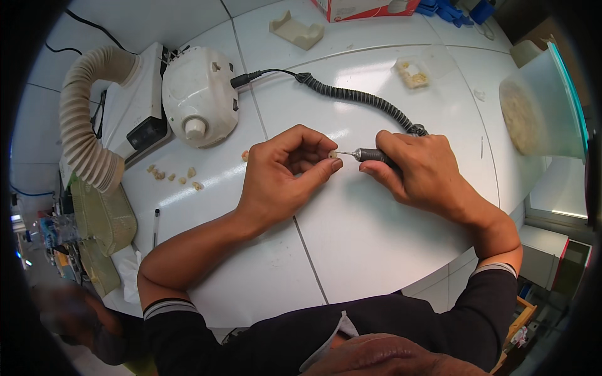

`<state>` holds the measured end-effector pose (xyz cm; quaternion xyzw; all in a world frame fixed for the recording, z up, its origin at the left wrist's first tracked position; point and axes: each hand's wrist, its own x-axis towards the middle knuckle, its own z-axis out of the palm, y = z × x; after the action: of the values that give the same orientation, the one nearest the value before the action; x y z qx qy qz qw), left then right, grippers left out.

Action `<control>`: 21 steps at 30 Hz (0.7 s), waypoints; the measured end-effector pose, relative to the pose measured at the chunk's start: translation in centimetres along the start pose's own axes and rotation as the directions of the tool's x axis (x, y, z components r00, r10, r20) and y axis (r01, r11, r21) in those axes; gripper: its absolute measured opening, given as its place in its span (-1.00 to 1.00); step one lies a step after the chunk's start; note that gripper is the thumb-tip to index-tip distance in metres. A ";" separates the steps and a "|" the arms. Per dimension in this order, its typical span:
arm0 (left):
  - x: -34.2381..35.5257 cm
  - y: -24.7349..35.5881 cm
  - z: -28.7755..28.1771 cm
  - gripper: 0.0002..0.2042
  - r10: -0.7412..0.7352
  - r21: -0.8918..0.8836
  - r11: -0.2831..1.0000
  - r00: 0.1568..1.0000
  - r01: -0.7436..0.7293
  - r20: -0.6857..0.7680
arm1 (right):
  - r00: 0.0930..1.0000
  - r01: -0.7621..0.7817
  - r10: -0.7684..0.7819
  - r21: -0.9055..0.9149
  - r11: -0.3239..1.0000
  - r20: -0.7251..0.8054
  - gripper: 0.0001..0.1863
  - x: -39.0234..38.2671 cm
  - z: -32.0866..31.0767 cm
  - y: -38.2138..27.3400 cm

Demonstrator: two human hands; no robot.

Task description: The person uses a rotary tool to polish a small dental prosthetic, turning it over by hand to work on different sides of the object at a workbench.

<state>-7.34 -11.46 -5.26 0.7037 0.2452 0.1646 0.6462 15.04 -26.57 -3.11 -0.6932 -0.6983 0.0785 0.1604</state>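
Between the thumb and fingertips of my left hand is a small cream tooth-like piece, held above the white table. My right hand is closed around a dark rotary handpiece, its thin metal bit pointing left. The bit's tip meets the piece or lies right against it; I cannot tell which. A black coiled cord runs from the handpiece to a white control unit with a round knob. Several similar cream pieces lie left of my left hand, and another sits beside its knuckles.
A ribbed beige hose curves at the left, with a pen nearer me. Farther back are a cream cradle-shaped block, a red-and-white box and a small clear box. A translucent tub stands right. Another person is lower left.
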 end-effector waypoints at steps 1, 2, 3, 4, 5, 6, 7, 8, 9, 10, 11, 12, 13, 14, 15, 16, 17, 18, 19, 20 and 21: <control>0.0 -0.1 -0.1 -0.83 0.005 0.020 1.000 1.000 -0.005 0.002 | 1.000 0.001 -0.001 0.000 1.000 0.003 -0.49 0.0 0.0 0.0; -0.1 -0.1 -0.1 -0.83 0.004 0.018 1.000 1.000 -0.004 0.000 | 1.000 0.001 -0.001 -0.014 1.000 0.000 -0.49 0.0 0.1 -0.1; -0.1 -0.1 -0.1 -0.82 0.004 0.007 1.000 1.000 -0.004 0.006 | 1.000 0.000 0.000 -0.032 0.999 -0.003 -0.49 0.0 0.0 -0.1; -0.1 -0.2 -0.2 -0.82 0.004 -0.004 1.000 1.000 -0.004 0.011 | 1.000 0.001 -0.001 -0.035 0.999 -0.002 -0.49 0.0 -0.1 -0.1; -0.1 -0.1 -0.2 -0.82 0.005 -0.006 1.000 1.000 -0.005 0.010 | 1.000 -0.005 0.005 -0.030 1.000 0.002 -0.49 0.0 -0.1 -0.2; -0.1 -0.1 -0.3 -0.82 0.001 -0.007 1.000 1.000 0.000 0.019 | 1.000 -0.011 0.011 -0.025 1.000 0.006 -0.48 0.0 0.0 -0.2; -0.2 -0.1 -0.3 -0.82 -0.004 -0.007 1.000 1.000 0.004 0.028 | 1.000 -0.010 0.010 -0.026 1.000 0.007 -0.48 -0.1 0.0 -0.1; -0.2 0.0 -0.3 -0.82 -0.004 -0.009 1.000 1.000 0.004 0.027 | 1.000 0.001 -0.001 -0.035 0.999 0.002 -0.48 -0.1 0.1 -0.1; -0.2 0.2 -0.3 -0.82 -0.014 -0.015 1.000 0.999 0.015 0.035 | 1.000 0.012 -0.012 -0.044 0.999 -0.003 -0.47 -0.1 0.1 0.0; -0.1 0.3 -0.2 -0.82 -0.025 -0.021 0.999 0.999 0.026 0.043 | 1.000 0.013 -0.013 -0.045 0.999 -0.001 -0.47 0.0 0.1 0.0; -0.2 0.3 -0.2 -0.82 -0.024 -0.023 0.999 0.999 0.025 0.042 | 1.000 0.010 -0.010 -0.049 0.999 0.003 -0.47 0.0 0.1 0.0; -0.2 0.2 -0.2 -0.82 -0.037 -0.025 0.999 0.999 0.038 0.038 | 1.000 0.009 -0.008 -0.053 0.999 0.008 -0.46 0.0 0.1 0.1; -0.2 0.1 -0.2 -0.82 -0.050 -0.027 0.998 0.998 0.051 0.034 | 1.000 0.011 -0.010 -0.054 0.998 0.009 -0.46 0.0 0.1 0.1; -0.2 0.1 -0.1 -0.82 -0.049 -0.029 0.998 0.998 0.050 0.032 | 1.000 0.011 -0.010 -0.052 0.999 0.008 -0.46 0.1 0.2 0.1; -0.2 0.0 -0.2 -0.82 -0.048 -0.034 0.998 0.998 0.049 0.035 | 1.000 0.010 -0.010 -0.051 0.999 0.005 -0.46 0.1 0.2 0.1; -0.2 0.0 -0.2 -0.82 -0.047 -0.040 0.998 0.998 0.048 0.039 | 1.000 0.012 -0.012 -0.052 0.999 0.006 -0.46 0.1 0.1 0.0; -0.2 0.0 -0.2 -0.82 -0.046 -0.041 0.998 0.998 0.047 0.037 | 1.000 0.009 -0.008 -0.058 0.998 0.009 -0.45 0.1 0.1 0.0; -0.2 0.0 -0.1 -0.82 -0.045 -0.034 0.998 0.998 0.046 0.038 | 1.000 0.005 -0.004 -0.065 0.998 0.014 -0.45 0.1 0.1 0.0; -0.1 0.0 -0.1 -0.83 -0.044 -0.026 0.999 0.998 0.045 0.039 | 1.000 0.007 -0.006 -0.066 0.998 0.015 -0.45 0.1 0.1 -0.1; -0.1 0.0 -0.1 -0.83 -0.043 -0.027 0.999 0.998 0.044 0.038 | 1.000 0.004 -0.003 -0.069 0.998 0.016 -0.44 0.1 0.1 -0.1; -0.2 0.1 -0.1 -0.84 -0.040 -0.013 0.999 0.998 0.041 0.041 | 1.000 0.001 0.000 -0.071 0.997 0.017 -0.44 0.1 0.1 -0.1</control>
<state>-7.54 -11.43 -5.16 0.6971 0.2450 0.1388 0.6593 14.87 -26.46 -3.18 -0.6976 -0.7021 0.0595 0.1295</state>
